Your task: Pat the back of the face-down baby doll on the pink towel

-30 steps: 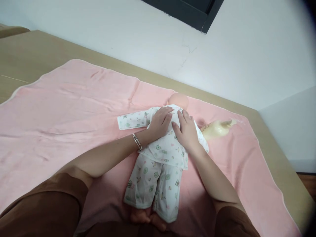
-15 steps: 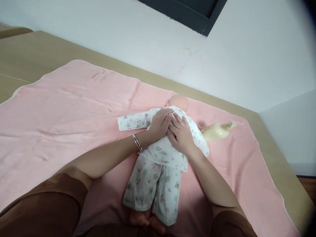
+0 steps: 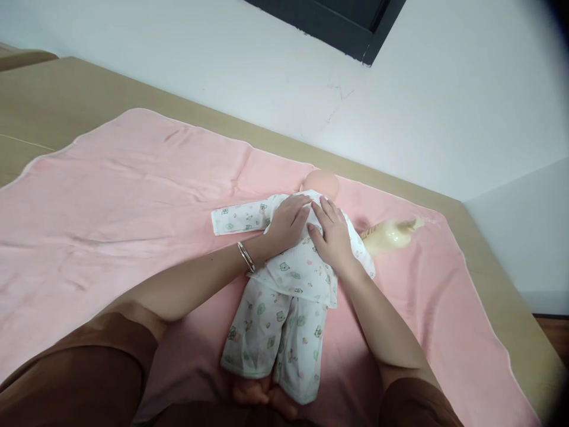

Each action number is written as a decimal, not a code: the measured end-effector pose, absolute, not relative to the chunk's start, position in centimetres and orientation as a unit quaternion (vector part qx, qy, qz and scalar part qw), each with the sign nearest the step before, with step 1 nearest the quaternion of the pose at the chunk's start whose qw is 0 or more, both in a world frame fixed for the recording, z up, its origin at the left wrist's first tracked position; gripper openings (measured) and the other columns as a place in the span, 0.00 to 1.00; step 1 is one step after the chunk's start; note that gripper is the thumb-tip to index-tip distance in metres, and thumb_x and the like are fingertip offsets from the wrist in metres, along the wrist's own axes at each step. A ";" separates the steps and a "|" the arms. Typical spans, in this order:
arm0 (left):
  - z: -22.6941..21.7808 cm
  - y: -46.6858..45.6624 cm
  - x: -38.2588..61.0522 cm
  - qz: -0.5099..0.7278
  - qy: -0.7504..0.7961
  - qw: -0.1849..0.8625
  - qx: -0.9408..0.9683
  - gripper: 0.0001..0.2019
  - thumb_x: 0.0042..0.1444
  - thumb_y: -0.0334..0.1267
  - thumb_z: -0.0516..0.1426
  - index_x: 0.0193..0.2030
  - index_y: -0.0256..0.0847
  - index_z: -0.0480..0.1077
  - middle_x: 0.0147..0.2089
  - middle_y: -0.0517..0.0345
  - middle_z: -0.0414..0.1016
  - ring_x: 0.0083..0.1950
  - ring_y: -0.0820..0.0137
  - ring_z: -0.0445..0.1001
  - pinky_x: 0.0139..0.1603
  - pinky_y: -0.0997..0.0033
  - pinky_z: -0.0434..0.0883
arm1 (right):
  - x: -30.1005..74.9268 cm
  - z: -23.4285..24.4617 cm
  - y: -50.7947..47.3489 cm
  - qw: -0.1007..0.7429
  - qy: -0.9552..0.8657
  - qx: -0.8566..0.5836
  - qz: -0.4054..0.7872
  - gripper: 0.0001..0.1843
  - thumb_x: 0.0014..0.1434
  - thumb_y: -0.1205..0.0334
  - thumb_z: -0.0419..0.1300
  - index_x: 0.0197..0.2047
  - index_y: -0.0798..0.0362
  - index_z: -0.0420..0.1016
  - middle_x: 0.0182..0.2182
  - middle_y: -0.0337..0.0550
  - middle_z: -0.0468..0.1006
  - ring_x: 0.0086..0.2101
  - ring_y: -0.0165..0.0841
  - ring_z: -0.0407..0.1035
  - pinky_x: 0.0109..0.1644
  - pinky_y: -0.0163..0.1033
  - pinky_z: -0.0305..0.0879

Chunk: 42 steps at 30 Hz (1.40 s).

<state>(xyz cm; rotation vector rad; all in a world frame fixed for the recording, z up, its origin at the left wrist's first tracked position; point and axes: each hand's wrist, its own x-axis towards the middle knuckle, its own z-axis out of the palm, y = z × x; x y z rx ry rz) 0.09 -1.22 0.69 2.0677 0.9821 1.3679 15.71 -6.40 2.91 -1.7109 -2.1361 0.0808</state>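
Observation:
A baby doll [image 3: 293,284] in white printed pyjamas lies face down on a pink blanket [image 3: 169,172], its bald head [image 3: 320,182] away from me and its feet toward me. My left hand [image 3: 288,222] rests flat on the left side of the doll's upper back, fingers stretched out, a bracelet [image 3: 246,256] at the wrist. On the right side of the back lies my right hand [image 3: 332,234], fingers extended and thumb apart. A strip of the pyjama top shows between the two hands. Neither hand grips anything.
A pale yellow bottle-shaped object [image 3: 395,234] lies on the blanket right of the doll. The blanket covers a wooden tabletop [image 3: 111,83] that meets a white wall [image 3: 267,77]. A dark frame [image 3: 347,35] sits on the wall.
My right hand has shifted slightly right, away from my left hand, and its thumb has spread; a gap now separates them. My left hand and the doll stay in place.

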 end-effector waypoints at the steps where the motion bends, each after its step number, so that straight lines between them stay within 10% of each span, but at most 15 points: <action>1: 0.7 -1.2 0.1 0.498 0.359 0.235 0.753 0.21 0.72 0.44 0.42 0.55 0.38 0.71 0.58 0.46 0.77 0.62 0.63 0.73 0.68 0.53 0.68 | 15.7 2.9 -6.4 0.200 -0.765 -0.612 0.028 0.31 0.70 0.48 0.46 0.72 0.49 0.57 0.74 0.49 0.51 0.73 0.46 0.44 0.73 0.62 0.46; 42: -0.1 -0.9 0.7 0.376 0.454 0.169 0.790 0.24 0.64 0.43 0.53 0.64 0.36 0.64 0.71 0.38 0.62 0.74 0.48 0.56 0.73 0.40 0.53 | 15.9 2.9 -6.0 0.227 -0.706 -0.670 0.043 0.32 0.71 0.47 0.42 0.72 0.53 0.57 0.72 0.57 0.57 0.71 0.48 0.50 0.72 0.66 0.44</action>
